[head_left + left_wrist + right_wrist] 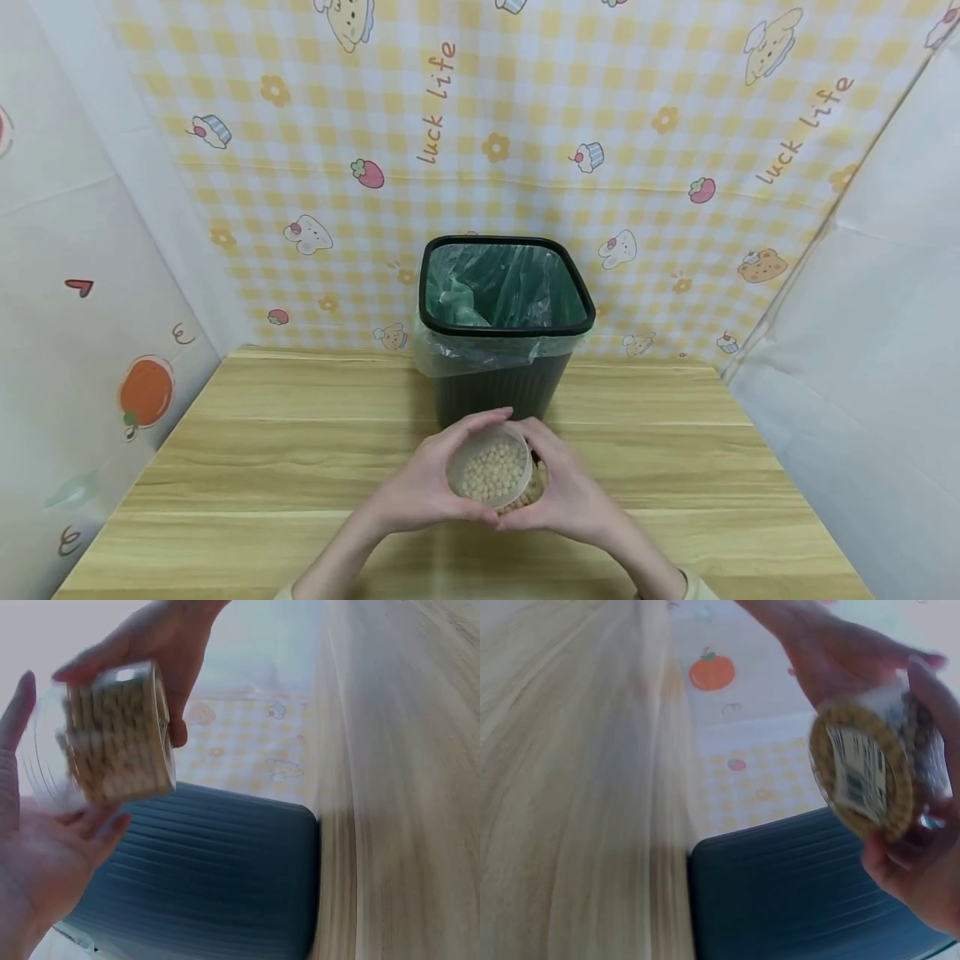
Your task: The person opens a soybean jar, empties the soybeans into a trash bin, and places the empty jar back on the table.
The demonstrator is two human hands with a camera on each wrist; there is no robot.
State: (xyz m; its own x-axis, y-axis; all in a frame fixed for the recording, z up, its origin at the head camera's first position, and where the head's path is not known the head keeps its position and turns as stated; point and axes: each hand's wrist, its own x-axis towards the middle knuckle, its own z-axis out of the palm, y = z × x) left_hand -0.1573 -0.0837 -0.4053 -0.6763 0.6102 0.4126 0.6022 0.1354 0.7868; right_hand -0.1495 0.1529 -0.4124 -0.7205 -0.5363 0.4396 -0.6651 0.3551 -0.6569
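Observation:
A clear round jar [491, 472] full of small pale beans is held tilted above the table, its lid end facing me. My left hand [420, 492] curls round the lid end and my right hand [572, 496] grips the body from the other side. In the left wrist view the jar [112, 739] lies on its side between my left palm [37, 862] and my right hand's fingers [161, 645]. The right wrist view shows the jar's base [862, 776] with a barcode label, my right hand [922, 877] under it and my left hand [832, 652] above.
A dark ribbed bin [502, 367] with a green plastic liner stands just behind the hands on the wooden table [262, 467]. Patterned sheets wall the table at the back and both sides. The bin's side fills the lower part of both wrist views [202, 877] [795, 900].

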